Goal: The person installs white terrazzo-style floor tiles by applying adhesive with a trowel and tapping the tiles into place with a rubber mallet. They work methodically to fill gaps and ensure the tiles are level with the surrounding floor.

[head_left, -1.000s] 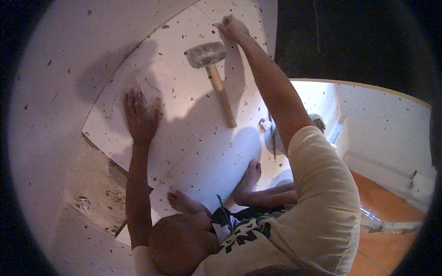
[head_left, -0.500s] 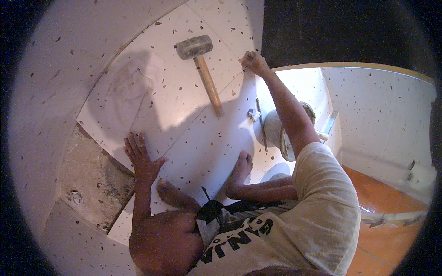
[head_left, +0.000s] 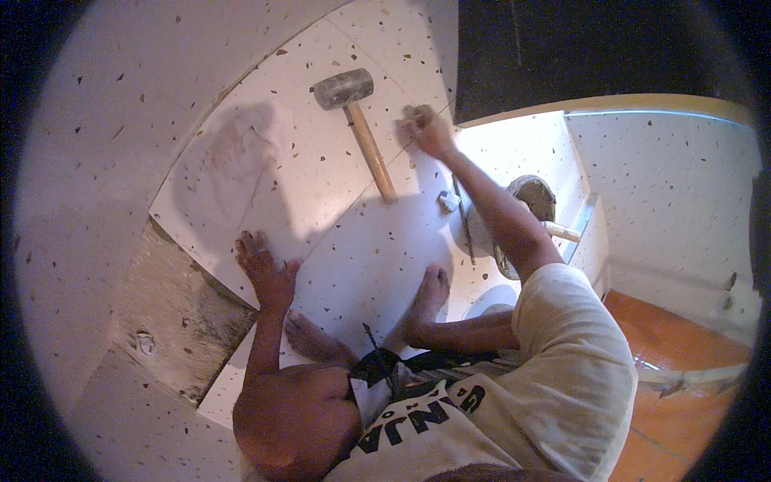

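My left hand (head_left: 269,271) rests on the pale speckled tile (head_left: 341,261), near its edge beside the rough patch. Its fingers are bent a little, the thumb held apart, and it holds nothing. My right hand (head_left: 430,131) reaches out to the far joint between tiles. Its fingers are curled and somewhat blurred; anything small in them cannot be made out. Between my hands lies a rubber mallet (head_left: 345,88), its dark head away from me and its wooden handle (head_left: 371,153) slanting toward me. A soiled white cloth (head_left: 241,145) lies left of the mallet.
Bare rough ground (head_left: 181,301) shows at the left beside the tiles. Under my right forearm stands a mortar-smeared bucket (head_left: 534,193), with a thin rod (head_left: 465,221) and a small whitish block (head_left: 449,201) nearby. A dark panel (head_left: 594,56) is at upper right, orange flooring (head_left: 675,341) at lower right.
My right hand has moved left and slightly toward me along the joint. The fingers of my left hand are less spread. The whole view has shifted a little; the mallet stays put.
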Available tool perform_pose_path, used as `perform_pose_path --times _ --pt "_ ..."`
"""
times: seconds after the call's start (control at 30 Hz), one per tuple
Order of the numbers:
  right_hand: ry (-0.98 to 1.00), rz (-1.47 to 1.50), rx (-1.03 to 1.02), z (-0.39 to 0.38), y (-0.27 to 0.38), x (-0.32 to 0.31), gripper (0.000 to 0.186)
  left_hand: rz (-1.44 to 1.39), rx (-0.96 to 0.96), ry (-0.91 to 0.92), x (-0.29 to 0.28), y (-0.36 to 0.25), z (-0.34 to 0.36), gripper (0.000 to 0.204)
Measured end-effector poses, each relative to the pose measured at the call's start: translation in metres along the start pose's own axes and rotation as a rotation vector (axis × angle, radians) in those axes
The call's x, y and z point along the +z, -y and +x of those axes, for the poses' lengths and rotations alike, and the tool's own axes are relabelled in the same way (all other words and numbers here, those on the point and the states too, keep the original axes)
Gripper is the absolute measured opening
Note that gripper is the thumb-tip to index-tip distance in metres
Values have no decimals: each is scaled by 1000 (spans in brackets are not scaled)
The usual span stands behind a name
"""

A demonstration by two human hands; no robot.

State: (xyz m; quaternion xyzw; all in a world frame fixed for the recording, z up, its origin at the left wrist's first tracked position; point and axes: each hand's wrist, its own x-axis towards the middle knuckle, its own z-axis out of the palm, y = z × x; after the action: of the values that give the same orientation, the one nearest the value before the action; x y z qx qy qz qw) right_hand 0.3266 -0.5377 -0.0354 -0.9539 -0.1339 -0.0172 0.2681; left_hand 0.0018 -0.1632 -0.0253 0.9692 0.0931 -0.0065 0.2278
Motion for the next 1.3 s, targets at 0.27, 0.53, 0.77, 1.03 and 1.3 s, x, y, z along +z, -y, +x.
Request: perform_pose_path --times 0.27,0.53,0.77,1.03,1.3 --pt "192 544 536 -17 138 50 45 -33 331 147 27 -65 93 92" --pt "180 784 244 9 163 -17 34 83 298 218 32 -97 137 108" --pt "144 17 205 -12 121 16 38 86 259 209 39 -116 140 112" --pt "37 10 197 -27 116 1 41 40 245 166 43 -115 142 116" --pt "-144 167 147 -25 145 -31 45 71 193 174 38 -113 144 117"
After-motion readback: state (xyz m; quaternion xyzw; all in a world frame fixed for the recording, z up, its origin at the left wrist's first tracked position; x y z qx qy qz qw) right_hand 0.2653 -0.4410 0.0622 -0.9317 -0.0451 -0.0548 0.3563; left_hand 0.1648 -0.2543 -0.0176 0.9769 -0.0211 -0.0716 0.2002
